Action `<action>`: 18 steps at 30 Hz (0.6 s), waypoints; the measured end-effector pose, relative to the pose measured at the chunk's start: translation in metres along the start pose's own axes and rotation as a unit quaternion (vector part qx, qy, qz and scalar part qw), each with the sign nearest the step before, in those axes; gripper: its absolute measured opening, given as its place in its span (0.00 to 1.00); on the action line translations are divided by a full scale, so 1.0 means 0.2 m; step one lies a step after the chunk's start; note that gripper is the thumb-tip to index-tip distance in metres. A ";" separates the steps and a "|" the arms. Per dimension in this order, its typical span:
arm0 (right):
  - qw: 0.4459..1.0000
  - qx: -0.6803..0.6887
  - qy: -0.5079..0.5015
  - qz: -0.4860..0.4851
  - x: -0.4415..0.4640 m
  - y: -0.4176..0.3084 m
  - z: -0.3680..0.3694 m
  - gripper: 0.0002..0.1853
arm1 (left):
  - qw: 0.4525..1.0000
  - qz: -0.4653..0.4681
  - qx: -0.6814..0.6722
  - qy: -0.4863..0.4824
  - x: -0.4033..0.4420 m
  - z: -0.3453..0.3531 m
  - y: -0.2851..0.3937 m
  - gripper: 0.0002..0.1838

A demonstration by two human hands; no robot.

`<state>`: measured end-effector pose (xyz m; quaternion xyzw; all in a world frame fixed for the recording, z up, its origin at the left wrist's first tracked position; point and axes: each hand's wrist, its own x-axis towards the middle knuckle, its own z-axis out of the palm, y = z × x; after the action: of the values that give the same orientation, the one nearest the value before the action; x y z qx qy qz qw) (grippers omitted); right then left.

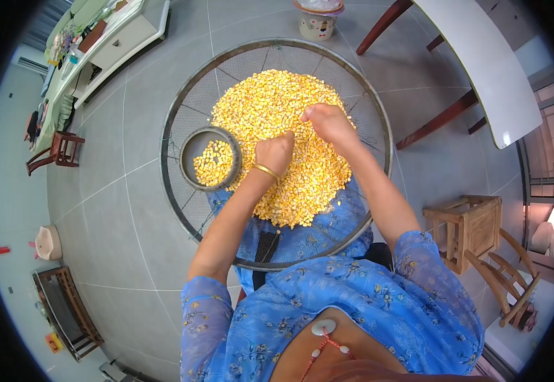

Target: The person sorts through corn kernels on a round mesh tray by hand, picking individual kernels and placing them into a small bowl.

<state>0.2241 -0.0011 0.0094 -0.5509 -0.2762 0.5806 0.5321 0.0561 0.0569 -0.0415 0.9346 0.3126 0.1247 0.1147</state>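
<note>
A large round mesh sieve rests across my lap, with a wide heap of yellow corn kernels spread over it. My left hand is curled closed just above the middle of the heap, a gold bangle at its wrist. To its right, my right hand is closed with thumb and fingers pinched together over the kernels. Whatever either hand holds is hidden or too small to make out. On the sieve's left side, near my left wrist, sits a grey round bowl with some kernels in it.
A white table with dark red legs stands at the upper right. Wooden chairs are on the right. A patterned bin stands beyond the sieve. At upper left is a white cabinet, with a small wooden stool below it.
</note>
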 end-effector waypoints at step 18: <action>0.772 -0.628 0.080 -0.059 -0.03 0.10 0.12 0.10 | 0.972 -0.115 -0.198 0.051 -0.12 -0.10 -0.04 0.10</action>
<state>0.1942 -0.0066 -0.0011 -0.7895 -0.5679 0.1992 0.1207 0.0267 0.0512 -0.0281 0.8438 0.3922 0.2178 0.2946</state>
